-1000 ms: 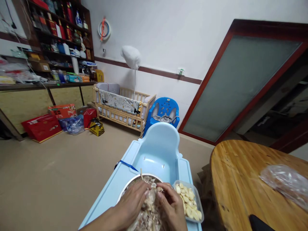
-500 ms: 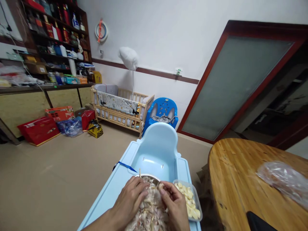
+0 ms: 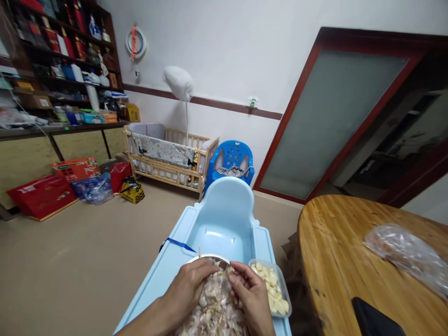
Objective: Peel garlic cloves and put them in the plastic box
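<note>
A metal bowl [image 3: 214, 256] heaped with papery garlic skins [image 3: 219, 303] rests on the light-blue tray of a child's high chair [image 3: 154, 284]. My left hand [image 3: 192, 283] lies over the left side of the heap, fingers stretched out and bent slightly, with nothing visible in them. On the right side of the bowl, my right hand [image 3: 252, 295] pinches a garlic clove [image 3: 229, 270] between thumb and fingers; the fingers partly cover it. Just right of that hand, a clear plastic container [image 3: 287, 298] holds several peeled garlic cloves [image 3: 275, 287].
A wooden table [image 3: 329, 261] stands at right, carrying a plastic bag [image 3: 402, 252] and a black flat object [image 3: 376, 319]. Beyond the high chair are a blue chair [image 3: 233, 156] and a wooden crib [image 3: 168, 163]. Red bags [image 3: 42, 196] sit on the floor at left.
The view has turned slightly right, so the room shifts left. My left hand has eased a little left off the skins; my right hand keeps its pinch over the bowl.
</note>
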The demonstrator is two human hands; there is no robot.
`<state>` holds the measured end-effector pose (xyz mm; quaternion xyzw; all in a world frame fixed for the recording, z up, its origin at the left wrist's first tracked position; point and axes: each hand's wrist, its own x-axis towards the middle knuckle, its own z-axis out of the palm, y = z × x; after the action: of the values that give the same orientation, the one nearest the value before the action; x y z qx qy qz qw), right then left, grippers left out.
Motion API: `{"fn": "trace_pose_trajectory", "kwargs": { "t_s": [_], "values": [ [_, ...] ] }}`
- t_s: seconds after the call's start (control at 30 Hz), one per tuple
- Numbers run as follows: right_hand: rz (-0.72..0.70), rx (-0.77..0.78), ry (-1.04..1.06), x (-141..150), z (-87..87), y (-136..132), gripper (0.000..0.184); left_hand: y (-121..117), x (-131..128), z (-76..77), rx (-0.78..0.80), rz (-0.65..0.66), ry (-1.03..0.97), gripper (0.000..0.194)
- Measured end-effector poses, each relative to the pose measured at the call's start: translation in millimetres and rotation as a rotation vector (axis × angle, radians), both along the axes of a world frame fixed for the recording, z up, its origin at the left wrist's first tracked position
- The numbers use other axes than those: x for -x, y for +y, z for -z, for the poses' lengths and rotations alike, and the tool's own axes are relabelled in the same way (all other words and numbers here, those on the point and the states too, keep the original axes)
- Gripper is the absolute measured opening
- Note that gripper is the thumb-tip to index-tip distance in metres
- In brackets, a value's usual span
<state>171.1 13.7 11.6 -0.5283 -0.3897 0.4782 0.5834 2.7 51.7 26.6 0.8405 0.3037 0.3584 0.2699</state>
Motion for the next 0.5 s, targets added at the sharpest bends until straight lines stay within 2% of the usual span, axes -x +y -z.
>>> {"fn": "trace_pose_trajectory", "kwargs": {
  "t_s": [0.27,0.5],
  "values": [
    [0.063,-0.169,-0.248,-3.1,7.2,1.7,0.014,9.7,-10.4,-17.0,-0.086,-0.038,0.146,0.021],
    [0.097,-0.249,-0.388,-4.8,9.5,0.1,0.012,12.3,-18.3,-13.1,-0.012,0.000,0.121,0.019]
  ]
}}
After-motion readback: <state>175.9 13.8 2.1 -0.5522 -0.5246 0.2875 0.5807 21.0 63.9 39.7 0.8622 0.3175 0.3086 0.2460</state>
